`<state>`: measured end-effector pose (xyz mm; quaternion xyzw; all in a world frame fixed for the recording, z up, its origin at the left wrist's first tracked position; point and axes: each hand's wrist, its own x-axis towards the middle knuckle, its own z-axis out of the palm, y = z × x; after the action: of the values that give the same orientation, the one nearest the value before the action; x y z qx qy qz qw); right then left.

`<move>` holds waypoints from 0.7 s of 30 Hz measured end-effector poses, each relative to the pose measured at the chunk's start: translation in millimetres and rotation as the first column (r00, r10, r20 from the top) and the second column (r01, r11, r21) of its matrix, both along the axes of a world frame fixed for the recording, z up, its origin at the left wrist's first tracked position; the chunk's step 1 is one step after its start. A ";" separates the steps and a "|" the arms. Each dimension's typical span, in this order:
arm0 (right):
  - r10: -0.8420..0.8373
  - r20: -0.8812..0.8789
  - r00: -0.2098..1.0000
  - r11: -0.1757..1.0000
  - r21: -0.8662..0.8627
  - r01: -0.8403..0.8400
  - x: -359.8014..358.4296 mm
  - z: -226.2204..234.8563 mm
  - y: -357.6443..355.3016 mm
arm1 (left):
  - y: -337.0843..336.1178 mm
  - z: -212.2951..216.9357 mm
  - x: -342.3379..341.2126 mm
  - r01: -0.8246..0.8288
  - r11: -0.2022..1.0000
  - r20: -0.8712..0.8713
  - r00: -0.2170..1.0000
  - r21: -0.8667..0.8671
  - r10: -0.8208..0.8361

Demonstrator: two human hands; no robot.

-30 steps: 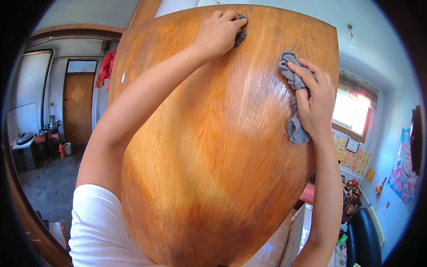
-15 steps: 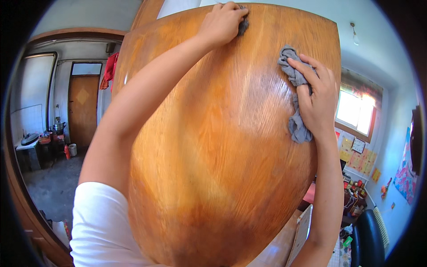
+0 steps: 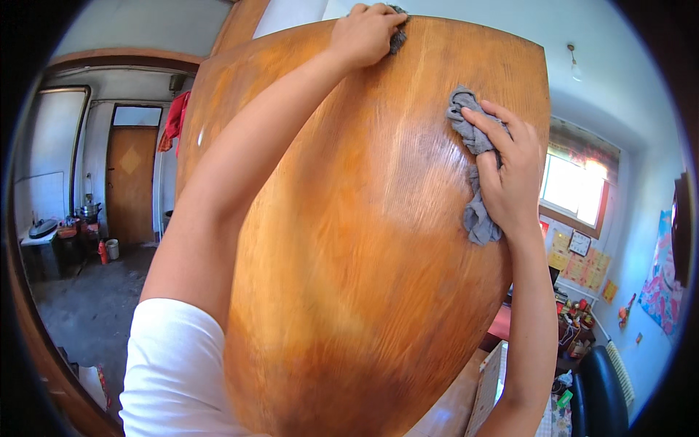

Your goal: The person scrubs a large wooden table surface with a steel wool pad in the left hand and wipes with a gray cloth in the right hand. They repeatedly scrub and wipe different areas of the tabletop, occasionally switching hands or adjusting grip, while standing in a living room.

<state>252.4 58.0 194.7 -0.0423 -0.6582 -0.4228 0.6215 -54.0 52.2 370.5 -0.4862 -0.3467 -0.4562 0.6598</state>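
Observation:
A large brown wooden panel (image 3: 349, 240) with a glossy, visible grain fills the middle of the view. At its top edge, my left hand (image 3: 365, 35) is closed round a dark, mesh-like scrubber (image 3: 397, 40), which is mostly covered by the fingers. My right hand (image 3: 513, 171) presses a crumpled grey cloth (image 3: 472, 120) against the panel's upper right part. One end of that cloth hangs below the palm, and the thumb and fingers grip its upper end.
Through a doorway on the left are a brown door (image 3: 132, 182), a red bottle (image 3: 103, 252) and a pale bucket (image 3: 112, 249). A hanging bulb (image 3: 576, 70), a window (image 3: 571, 186), a wall clock (image 3: 579, 243) and a black chair (image 3: 603, 393) are at right.
The whole view has shifted slightly, so the panel sits a little lower and further left. My left hand has slid slightly upward over the top edge. My right hand keeps its place on the panel.

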 end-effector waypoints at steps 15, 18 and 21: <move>-0.004 0.006 1.000 1.000 -0.007 0.004 -0.9 -3.6 1.9 | -31.1 -11.7 10.1 0.127 0.973 0.006 0.992 -0.192 -0.129; 0.006 0.020 1.000 1.000 -0.020 -0.006 2.5 -5.5 0.4 | -9.5 -34.2 4.7 0.046 0.995 0.047 0.998 -0.089 -0.042; -0.119 -0.006 0.993 0.993 -0.022 0.119 29.9 -12.7 2.8 | 9.2 -91.1 24.4 0.012 0.985 -0.071 0.997 -0.175 -0.025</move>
<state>282.3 60.9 182.0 -0.0898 -0.6569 -0.4517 0.5970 -29.6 61.4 279.4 -0.5615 -0.3564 -0.4120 0.6228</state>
